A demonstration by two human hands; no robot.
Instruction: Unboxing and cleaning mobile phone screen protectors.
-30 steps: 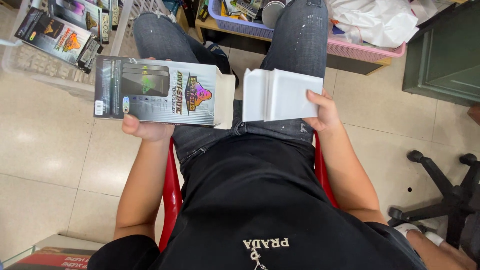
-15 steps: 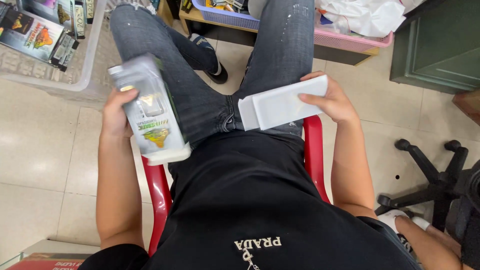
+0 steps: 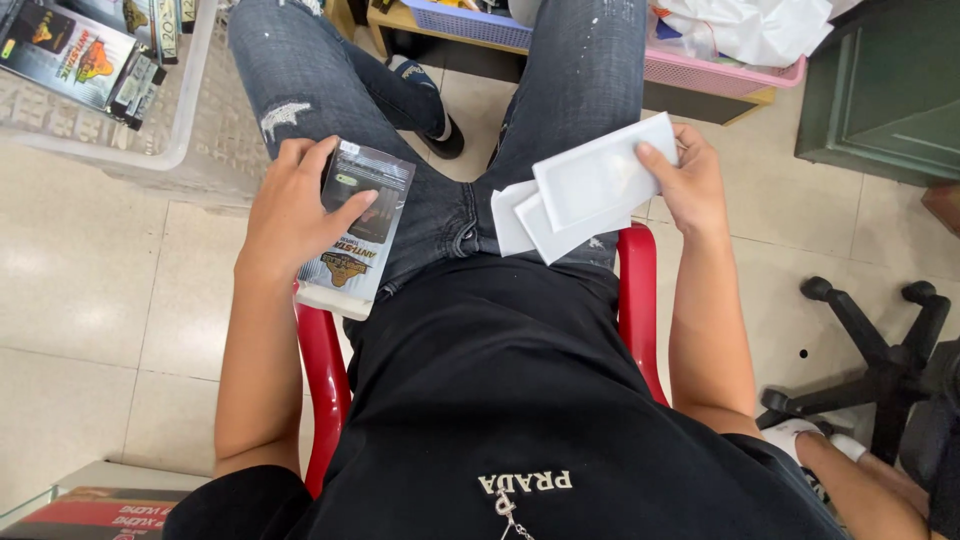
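I sit on a red chair, looking down at my lap. My left hand grips a flat dark package with a clear window and a white lower edge, pressed against my left thigh. My right hand holds white plastic trays, two or more fanned out, over my right thigh. Both hands are apart from each other, one on each side of my lap.
A clear plastic bin with several similar dark packages stands on the tiled floor at upper left. A low shelf with a blue basket and a pink basket is ahead. A green cabinet and a black office chair base are on the right.
My left hand has brought the package down from in front of me onto my left thigh, turning it upright. The white trays in my right hand have tilted and fanned apart.
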